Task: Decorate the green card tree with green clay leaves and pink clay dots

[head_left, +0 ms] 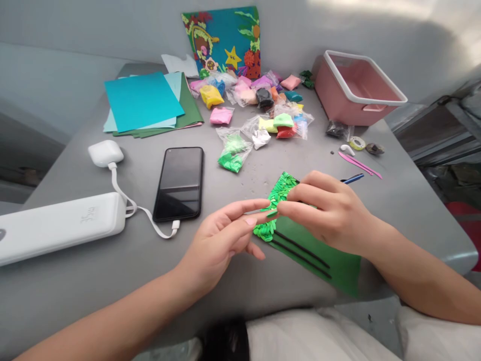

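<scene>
My left hand [225,233] is held palm up over the table with its fingers stretched out and apart. A small leaf-shaped piece of green clay [272,213] lies on one of its fingertips. My right hand [326,208] comes in from the right, fingers bent and close together, their tips right at that piece. Its thumb is hidden, and what it may pinch does not show. Beneath both hands lies a dark green card [341,271], partly covered at its left end by many bright green clay leaves [282,188]. Two thin black strips [300,250] run along it.
A phone [179,183], a white power bank [63,225] and an earbud case [105,153] lie left. Bagged clay [235,153], coloured sheets [145,100] and a decorated sea picture [225,40] are behind. Pink tools [358,164] and a pink bin [345,100] stand right.
</scene>
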Action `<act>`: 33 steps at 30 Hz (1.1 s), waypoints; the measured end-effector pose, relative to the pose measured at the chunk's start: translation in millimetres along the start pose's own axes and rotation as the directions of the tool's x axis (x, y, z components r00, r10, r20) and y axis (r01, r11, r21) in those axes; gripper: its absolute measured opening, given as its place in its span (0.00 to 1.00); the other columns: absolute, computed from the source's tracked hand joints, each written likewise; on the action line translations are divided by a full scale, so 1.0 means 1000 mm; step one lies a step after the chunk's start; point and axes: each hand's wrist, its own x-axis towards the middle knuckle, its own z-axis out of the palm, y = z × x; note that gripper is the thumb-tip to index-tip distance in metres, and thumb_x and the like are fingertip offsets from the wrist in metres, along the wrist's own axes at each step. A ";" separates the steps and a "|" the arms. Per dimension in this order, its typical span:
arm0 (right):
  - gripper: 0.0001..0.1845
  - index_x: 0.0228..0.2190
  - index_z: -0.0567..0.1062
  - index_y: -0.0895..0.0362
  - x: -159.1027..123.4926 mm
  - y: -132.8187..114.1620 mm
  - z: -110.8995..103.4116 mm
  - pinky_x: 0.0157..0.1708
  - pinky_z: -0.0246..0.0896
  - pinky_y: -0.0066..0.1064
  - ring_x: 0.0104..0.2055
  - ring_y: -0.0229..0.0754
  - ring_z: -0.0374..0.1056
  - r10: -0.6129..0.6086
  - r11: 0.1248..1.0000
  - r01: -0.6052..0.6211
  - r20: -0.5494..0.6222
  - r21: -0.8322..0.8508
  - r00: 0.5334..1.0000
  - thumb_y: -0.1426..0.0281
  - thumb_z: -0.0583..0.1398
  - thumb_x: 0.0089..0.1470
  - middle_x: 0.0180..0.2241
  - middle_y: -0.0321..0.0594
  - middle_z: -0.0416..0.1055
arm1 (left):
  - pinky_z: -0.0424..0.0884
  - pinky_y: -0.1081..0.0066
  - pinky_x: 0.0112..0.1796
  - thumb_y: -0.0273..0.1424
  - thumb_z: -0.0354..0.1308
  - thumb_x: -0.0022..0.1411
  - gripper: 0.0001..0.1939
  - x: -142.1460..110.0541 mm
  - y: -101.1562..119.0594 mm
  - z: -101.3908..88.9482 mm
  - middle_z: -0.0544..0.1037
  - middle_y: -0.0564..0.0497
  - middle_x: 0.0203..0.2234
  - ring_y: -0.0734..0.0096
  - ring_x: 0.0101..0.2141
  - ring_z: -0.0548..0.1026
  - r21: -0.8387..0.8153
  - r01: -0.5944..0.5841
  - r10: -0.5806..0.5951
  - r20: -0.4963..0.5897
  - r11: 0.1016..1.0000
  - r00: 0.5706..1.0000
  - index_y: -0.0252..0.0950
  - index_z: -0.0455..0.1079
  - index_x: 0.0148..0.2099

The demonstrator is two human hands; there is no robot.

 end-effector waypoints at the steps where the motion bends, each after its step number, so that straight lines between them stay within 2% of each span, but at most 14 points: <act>1: 0.12 0.35 0.76 0.56 0.000 0.000 0.001 0.32 0.60 0.35 0.32 0.42 0.58 -0.002 1.000 0.002 -0.005 0.002 1.000 0.77 0.54 0.66 0.29 0.41 0.73 | 0.80 0.66 0.30 0.33 0.65 0.61 0.18 0.000 0.000 0.000 0.52 0.64 0.13 0.80 0.18 0.50 0.001 0.001 -0.001 0.001 1.000 1.000 0.34 0.79 0.53; 8: 0.12 0.35 0.77 0.56 0.000 -0.001 0.002 0.32 0.60 0.34 0.31 0.41 0.57 0.009 1.000 -0.009 -0.021 -0.010 1.000 0.77 0.54 0.66 0.28 0.41 0.73 | 0.80 0.67 0.29 0.34 0.67 0.59 0.18 0.000 0.003 0.001 0.52 0.64 0.13 0.81 0.17 0.48 -0.031 0.023 -0.023 -0.008 0.999 1.000 0.34 0.80 0.51; 15: 0.12 0.34 0.76 0.58 0.002 -0.002 0.000 0.33 0.61 0.34 0.32 0.41 0.58 0.017 0.998 -0.016 -0.020 0.063 1.000 0.79 0.55 0.65 0.29 0.42 0.74 | 0.80 0.68 0.27 0.36 0.69 0.60 0.16 0.002 0.001 0.001 0.54 0.64 0.13 0.82 0.17 0.48 -0.018 0.008 -0.008 0.000 1.000 1.000 0.35 0.81 0.49; 18: 0.10 0.38 0.75 0.58 0.002 -0.004 -0.001 0.33 0.62 0.34 0.32 0.41 0.60 0.052 0.985 -0.048 -0.021 0.167 0.998 0.80 0.55 0.65 0.30 0.42 0.74 | 0.80 0.69 0.27 0.40 0.69 0.60 0.17 0.001 -0.001 0.000 0.56 0.63 0.14 0.83 0.18 0.48 0.004 -0.015 0.015 0.015 1.000 1.000 0.37 0.80 0.49; 23: 0.10 0.43 0.72 0.55 0.001 -0.006 -0.002 0.32 0.63 0.30 0.33 0.37 0.67 0.171 0.904 -0.135 -0.053 0.406 0.984 0.78 0.54 0.67 0.32 0.40 0.72 | 0.80 0.69 0.28 0.40 0.67 0.63 0.15 0.000 0.000 0.000 0.49 0.65 0.13 0.82 0.17 0.45 -0.002 -0.011 0.011 0.009 1.000 1.000 0.37 0.79 0.47; 25: 0.11 0.44 0.71 0.55 0.000 -0.006 -0.002 0.32 0.63 0.28 0.33 0.36 0.68 0.197 0.880 -0.159 -0.039 0.448 0.980 0.79 0.53 0.67 0.33 0.39 0.71 | 0.79 0.69 0.27 0.39 0.67 0.62 0.14 0.001 0.000 0.000 0.50 0.65 0.13 0.82 0.17 0.45 0.003 -0.008 0.008 0.004 1.000 1.000 0.37 0.78 0.47; 27: 0.10 0.44 0.71 0.55 -0.001 -0.006 -0.002 0.32 0.63 0.27 0.33 0.36 0.68 0.204 0.872 -0.171 -0.024 0.460 0.979 0.79 0.53 0.67 0.33 0.40 0.71 | 0.79 0.70 0.27 0.39 0.69 0.61 0.15 0.001 0.000 0.001 0.52 0.65 0.13 0.82 0.17 0.47 0.013 -0.021 0.021 0.000 1.000 1.000 0.37 0.78 0.46; 29: 0.04 0.44 0.71 0.56 -0.001 -0.007 -0.001 0.31 0.63 0.27 0.32 0.35 0.67 0.226 0.871 -0.193 -0.019 0.452 0.974 0.73 0.57 0.68 0.33 0.39 0.72 | 0.79 0.70 0.28 0.39 0.69 0.61 0.14 0.001 -0.001 0.001 0.54 0.65 0.13 0.82 0.16 0.50 0.022 -0.051 0.051 0.011 0.998 0.999 0.38 0.77 0.47; 30: 0.05 0.43 0.71 0.56 -0.001 -0.008 0.000 0.31 0.62 0.27 0.31 0.35 0.66 0.244 0.870 -0.209 -0.021 0.446 0.970 0.69 0.59 0.67 0.32 0.38 0.72 | 0.79 0.69 0.28 0.38 0.68 0.62 0.14 0.000 -0.002 0.001 0.58 0.64 0.13 0.81 0.16 0.53 0.025 -0.073 0.072 0.023 0.997 0.997 0.38 0.77 0.47; 32: 0.12 0.43 0.73 0.57 -0.001 -0.010 0.001 0.30 0.62 0.26 0.29 0.34 0.65 0.283 0.869 -0.242 -0.032 0.431 0.959 0.63 0.64 0.63 0.30 0.36 0.71 | 0.80 0.70 0.30 0.37 0.66 0.65 0.12 -0.003 -0.003 0.000 0.71 0.59 0.19 0.79 0.19 0.65 0.044 -0.129 0.127 0.049 0.991 0.991 0.40 0.77 0.49; 33: 0.12 0.43 0.73 0.57 0.000 -0.012 0.001 0.30 0.61 0.26 0.29 0.34 0.65 0.296 0.869 -0.252 -0.041 0.426 0.954 0.63 0.65 0.62 0.29 0.35 0.72 | 0.80 0.71 0.31 0.36 0.65 0.66 0.11 -0.004 -0.004 0.000 0.78 0.55 0.25 0.76 0.23 0.71 0.063 -0.164 0.160 0.059 0.984 0.985 0.41 0.77 0.50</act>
